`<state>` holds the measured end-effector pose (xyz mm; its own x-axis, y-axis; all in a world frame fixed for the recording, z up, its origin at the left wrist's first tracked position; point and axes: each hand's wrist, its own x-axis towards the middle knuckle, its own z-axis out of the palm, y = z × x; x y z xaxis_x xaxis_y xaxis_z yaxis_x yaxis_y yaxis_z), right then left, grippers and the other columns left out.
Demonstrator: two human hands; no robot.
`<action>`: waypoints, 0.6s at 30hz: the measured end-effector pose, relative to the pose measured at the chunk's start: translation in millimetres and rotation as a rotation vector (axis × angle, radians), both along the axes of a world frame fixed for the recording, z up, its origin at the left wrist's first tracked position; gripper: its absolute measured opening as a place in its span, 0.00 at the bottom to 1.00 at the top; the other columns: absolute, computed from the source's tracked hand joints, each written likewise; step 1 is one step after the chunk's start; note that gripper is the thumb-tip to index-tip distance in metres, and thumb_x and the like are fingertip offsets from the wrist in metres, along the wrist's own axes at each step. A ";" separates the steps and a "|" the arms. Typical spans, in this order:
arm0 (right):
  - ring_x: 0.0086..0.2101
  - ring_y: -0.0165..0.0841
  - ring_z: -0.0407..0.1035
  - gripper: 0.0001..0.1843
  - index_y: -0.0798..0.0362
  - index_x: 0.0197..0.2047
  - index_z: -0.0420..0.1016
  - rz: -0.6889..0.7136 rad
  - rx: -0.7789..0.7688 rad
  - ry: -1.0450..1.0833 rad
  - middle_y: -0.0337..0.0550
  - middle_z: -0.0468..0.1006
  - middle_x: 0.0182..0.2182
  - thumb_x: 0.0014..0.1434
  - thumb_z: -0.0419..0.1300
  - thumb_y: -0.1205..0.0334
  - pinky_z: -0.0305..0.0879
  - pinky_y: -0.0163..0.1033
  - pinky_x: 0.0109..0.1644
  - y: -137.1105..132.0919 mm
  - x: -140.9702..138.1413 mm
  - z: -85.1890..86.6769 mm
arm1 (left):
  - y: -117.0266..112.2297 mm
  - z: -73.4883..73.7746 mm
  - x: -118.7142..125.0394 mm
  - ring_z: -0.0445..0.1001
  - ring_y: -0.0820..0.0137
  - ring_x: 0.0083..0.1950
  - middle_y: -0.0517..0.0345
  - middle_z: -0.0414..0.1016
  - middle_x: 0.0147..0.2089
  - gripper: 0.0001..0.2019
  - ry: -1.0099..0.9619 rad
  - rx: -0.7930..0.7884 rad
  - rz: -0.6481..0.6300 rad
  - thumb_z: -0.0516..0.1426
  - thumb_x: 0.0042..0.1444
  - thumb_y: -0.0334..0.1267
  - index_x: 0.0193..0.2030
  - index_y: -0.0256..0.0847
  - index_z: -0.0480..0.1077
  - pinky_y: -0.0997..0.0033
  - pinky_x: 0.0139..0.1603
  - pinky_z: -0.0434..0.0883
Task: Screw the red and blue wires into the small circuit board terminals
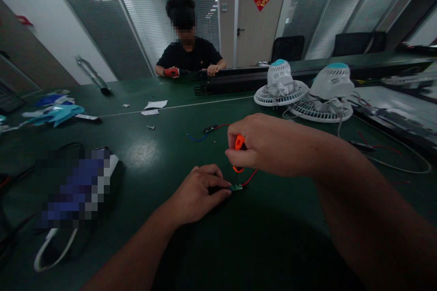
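Note:
A small green circuit board [236, 187] lies on the dark green table with a red wire [251, 177] running from its right side. My left hand [201, 191] rests on the table, thumb and index finger pinching the board's left end. Above it, my right hand [254, 143] is closed around the orange handle of a screwdriver [240, 142]. The screwdriver stands nearly upright, its thin shaft pointing down at the board; exact tip contact is too small to make out. Just beyond lies another small black module [210, 128] with blue and red wires.
Two white fans [282, 88] lie face down at the right rear. Across the table a person [187, 54] works beside a long black frame [232, 84]. Paper scraps [156, 105], light-blue material [59, 113] and a pixelated blue-and-white object [80, 186] lie at left.

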<state>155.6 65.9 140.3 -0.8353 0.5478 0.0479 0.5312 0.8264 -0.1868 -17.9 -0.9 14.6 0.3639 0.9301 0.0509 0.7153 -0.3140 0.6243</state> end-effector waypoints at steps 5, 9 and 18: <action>0.27 0.30 0.62 0.10 0.57 0.30 0.74 0.010 -0.009 -0.007 0.41 0.72 0.26 0.58 0.57 0.60 0.50 0.37 0.30 0.3 0.8 0.8 | -0.3 0.3 -0.4 0.71 0.69 0.40 0.58 0.73 0.39 0.09 0.019 0.015 -0.013 0.58 0.59 0.39 0.42 0.44 0.79 0.64 0.45 0.65; 0.27 0.29 0.62 0.11 0.57 0.29 0.75 0.033 -0.025 -0.016 0.40 0.72 0.26 0.58 0.57 0.61 0.50 0.37 0.30 0.8 1.7 2.0 | 0.2 -0.2 -0.4 0.72 0.68 0.41 0.57 0.73 0.40 0.09 0.033 0.036 -0.027 0.57 0.59 0.39 0.43 0.45 0.78 0.63 0.45 0.66; 0.24 0.26 0.59 0.10 0.56 0.29 0.75 0.101 -0.061 -0.006 0.37 0.70 0.24 0.58 0.57 0.62 0.47 0.35 0.27 2.9 4.7 3.3 | 0.6 1.0 -0.4 0.72 0.68 0.40 0.57 0.74 0.39 0.10 0.014 0.021 -0.021 0.57 0.59 0.40 0.42 0.44 0.79 0.63 0.46 0.68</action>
